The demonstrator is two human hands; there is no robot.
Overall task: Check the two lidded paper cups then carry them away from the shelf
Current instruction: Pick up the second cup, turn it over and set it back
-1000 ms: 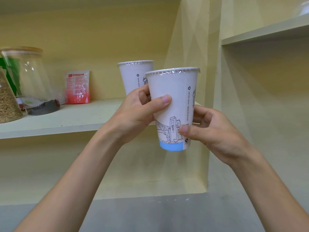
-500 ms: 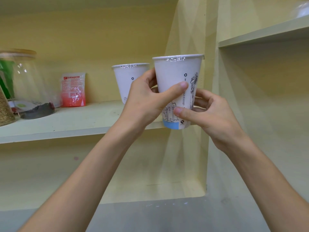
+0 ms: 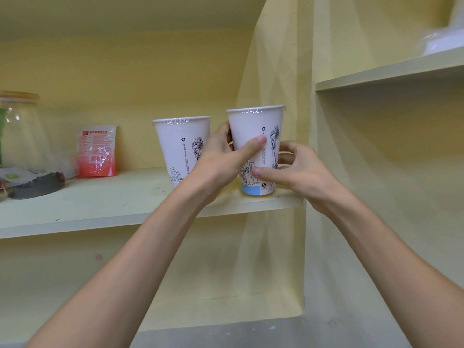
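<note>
Cups are the centre of the single head view — two lidded white paper cups with black line drawings stand at the right end of a pale yellow shelf (image 3: 125,197). The right-hand cup (image 3: 251,129) is gripped by both hands: the left hand (image 3: 216,164) is wrapped around its left side with the thumb laid across the front wall, and the right hand (image 3: 298,172) is closed on its lower right side, the thumb pressed near the blue band at the base. The base appears to sit at the shelf's front edge, though contact with the board cannot be confirmed. The far fingers of both hands are hidden behind the cup.

The second cup (image 3: 179,144) stands upright just beside and to the left, free of any grip; its lower right part is covered by the left hand, and it cannot be told whether the back of that hand touches it. Clear film lids are seen only edge-on, so the tops cannot be read.

Further left a red and white packet (image 3: 96,151) leans against the back wall, its print too small to make out. A glass jar (image 3: 22,136) with a wooden lid is cut off by the left edge — dark contents lie at its bottom. On the upper right shelf (image 3: 389,71) a blurred white object (image 3: 442,38) is cropped by the frame.
</note>
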